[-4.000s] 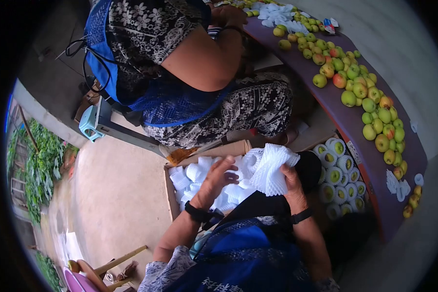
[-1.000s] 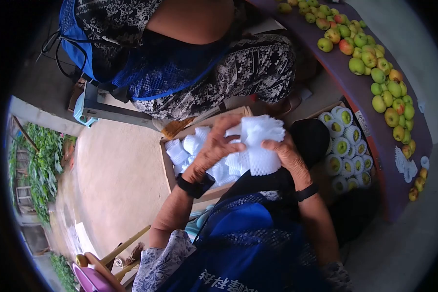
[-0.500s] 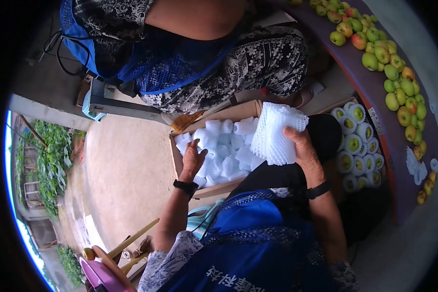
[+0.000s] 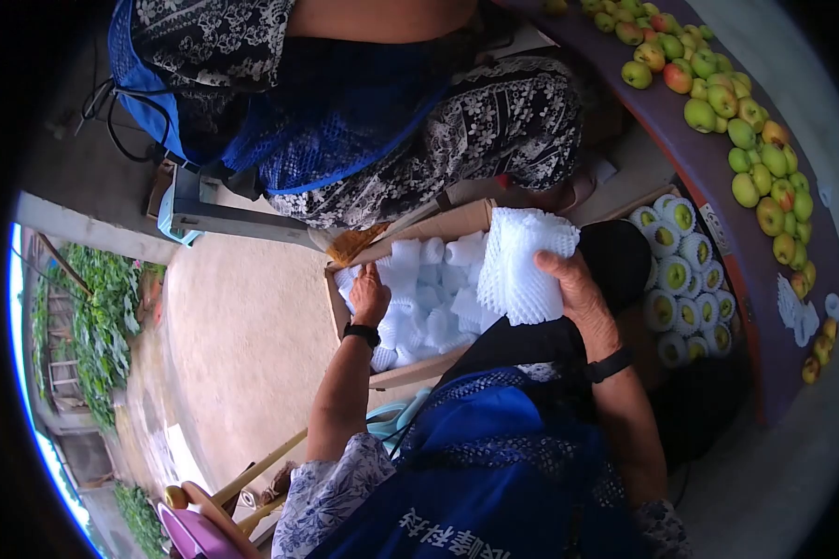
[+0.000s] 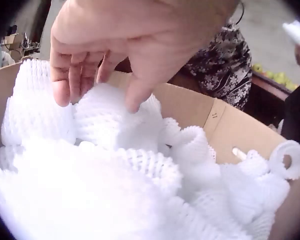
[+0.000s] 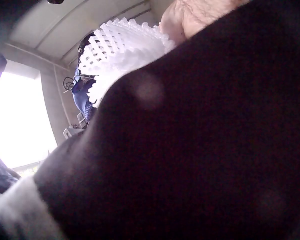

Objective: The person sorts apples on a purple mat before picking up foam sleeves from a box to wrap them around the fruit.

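Note:
In the head view, my right hand point(image 4: 573, 284) grips a bundle of white foam fruit nets point(image 4: 522, 261), thumb on top, held above the right end of a cardboard box point(image 4: 410, 374). The same bundle point(image 6: 125, 47) partly shows in the right wrist view, behind dark cloth. My left hand point(image 4: 370, 298) reaches into the left part of the box, over loose foam nets point(image 4: 429, 289). In the left wrist view, its thumb and fingers are spread on either side of one foam net point(image 5: 107, 107), fingertips right at its surface.
Many green and red apples point(image 4: 755, 177) lie on a purple-topped table point(image 4: 625, 93) at the right. Below it stands a box of net-wrapped apples point(image 4: 676, 275). Another person point(image 4: 364, 121) sits just beyond my box. A pink container point(image 4: 191, 531) is at the lower left.
My left hand has left the bundle in my right hand and moved left, then down among the loose nets. My right hand still holds the bundle, almost unmoved since half a second ago.

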A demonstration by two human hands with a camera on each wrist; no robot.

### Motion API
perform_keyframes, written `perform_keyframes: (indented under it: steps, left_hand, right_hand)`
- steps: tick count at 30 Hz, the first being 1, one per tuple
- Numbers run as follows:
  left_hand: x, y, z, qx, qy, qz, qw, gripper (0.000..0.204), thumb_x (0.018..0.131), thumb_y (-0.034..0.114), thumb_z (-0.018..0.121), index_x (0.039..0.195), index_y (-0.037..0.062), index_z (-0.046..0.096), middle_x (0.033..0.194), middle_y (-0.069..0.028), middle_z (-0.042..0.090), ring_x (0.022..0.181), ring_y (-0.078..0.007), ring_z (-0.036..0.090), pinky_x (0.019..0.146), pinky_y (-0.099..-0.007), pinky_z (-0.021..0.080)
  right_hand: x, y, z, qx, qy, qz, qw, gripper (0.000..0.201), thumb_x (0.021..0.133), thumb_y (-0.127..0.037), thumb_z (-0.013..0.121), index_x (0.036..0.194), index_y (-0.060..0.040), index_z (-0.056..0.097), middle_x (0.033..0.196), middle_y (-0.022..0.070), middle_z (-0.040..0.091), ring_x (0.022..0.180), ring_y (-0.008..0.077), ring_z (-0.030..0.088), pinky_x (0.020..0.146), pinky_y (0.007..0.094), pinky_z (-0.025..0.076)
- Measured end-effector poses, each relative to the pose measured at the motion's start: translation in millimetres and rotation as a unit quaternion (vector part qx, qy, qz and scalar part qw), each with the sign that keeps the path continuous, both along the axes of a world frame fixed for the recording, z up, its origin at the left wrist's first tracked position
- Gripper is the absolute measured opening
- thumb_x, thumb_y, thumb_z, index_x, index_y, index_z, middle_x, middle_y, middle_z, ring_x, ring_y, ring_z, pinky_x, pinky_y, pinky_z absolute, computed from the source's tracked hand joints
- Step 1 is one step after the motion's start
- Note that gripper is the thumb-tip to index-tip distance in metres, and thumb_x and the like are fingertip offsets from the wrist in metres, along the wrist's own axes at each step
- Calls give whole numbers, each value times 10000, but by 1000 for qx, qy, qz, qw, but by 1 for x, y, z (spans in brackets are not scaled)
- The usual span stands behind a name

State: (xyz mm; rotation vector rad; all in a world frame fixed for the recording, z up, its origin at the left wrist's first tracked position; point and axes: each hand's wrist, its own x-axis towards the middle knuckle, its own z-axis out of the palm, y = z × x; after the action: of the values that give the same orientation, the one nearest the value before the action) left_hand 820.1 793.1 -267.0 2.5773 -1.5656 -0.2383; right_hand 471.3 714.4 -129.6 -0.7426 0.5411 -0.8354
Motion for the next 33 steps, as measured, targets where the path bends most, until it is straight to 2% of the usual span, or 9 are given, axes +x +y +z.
perform_keyframes:
  steps: [4,8,14,17,18,25,30,32,33]
  left_hand:
    - [-8,5,13,-5,-24,9,1000,474,725,97,596,1190,101,508,1056,-191,613,898,-399,609,761,-465,496]
    - [-37,9,65,-130,85,-13,988,342,756,137,617,1090,90,565,950,-174,629,845,-341,623,731,-422,497]
    - [-106,-6,116,-252,169,-39,952,271,715,155,702,924,69,553,702,-97,607,653,-264,619,598,-353,488]
    - [-131,-17,131,-274,208,-61,937,284,703,140,712,922,62,549,712,-99,613,651,-251,622,594,-347,488]
    - [-138,-22,132,-300,225,-68,925,249,702,96,689,902,38,554,696,-93,596,620,-196,588,579,-316,471]
    - [-167,-36,148,-283,247,-84,923,300,709,83,692,970,70,545,717,-106,608,644,-257,620,596,-355,495]
    - [-161,-32,145,-272,273,-107,917,278,735,80,676,1005,84,609,714,-90,590,616,-198,590,578,-317,476]
    - [-155,-34,137,-284,427,-113,851,183,833,78,579,996,4,621,757,-38,625,651,-139,568,608,-270,472]
    - [-154,-34,138,-284,426,-113,851,183,833,78,579,996,4,621,757,-38,625,651,-139,568,608,-270,472]
  right_hand:
    - [0,1,4,-2,13,2,1000,719,681,-331,787,1233,-1,465,1096,94,562,1026,211,548,893,369,464]
    - [-1,1,-1,-3,7,7,1000,625,692,-278,767,1189,-3,505,1042,84,583,953,188,575,829,343,491]
    - [-3,1,0,-12,-2,75,997,648,678,-283,782,1202,-16,509,1081,69,581,1001,189,553,919,341,435]
    - [-7,1,-6,6,-30,73,997,651,682,-290,782,1205,-17,508,1080,70,583,1009,193,553,920,343,435]
    - [-8,-1,-13,8,-30,85,996,676,678,-302,787,1218,-18,497,1084,69,582,1011,195,553,918,345,438]
    - [-6,-1,-14,-9,-26,64,998,678,682,-298,785,1226,-22,489,1076,68,582,987,187,563,893,339,455]
    - [-10,0,-18,3,-45,36,998,680,692,-292,779,1236,-20,476,1074,65,576,982,179,566,861,335,476]
    - [-11,0,-17,5,-56,34,998,682,697,-298,775,1241,-20,471,1083,67,574,987,181,564,869,337,473]
    - [-10,0,-16,6,-67,31,997,684,703,-303,771,1247,-19,467,1093,70,572,992,182,563,876,339,469]
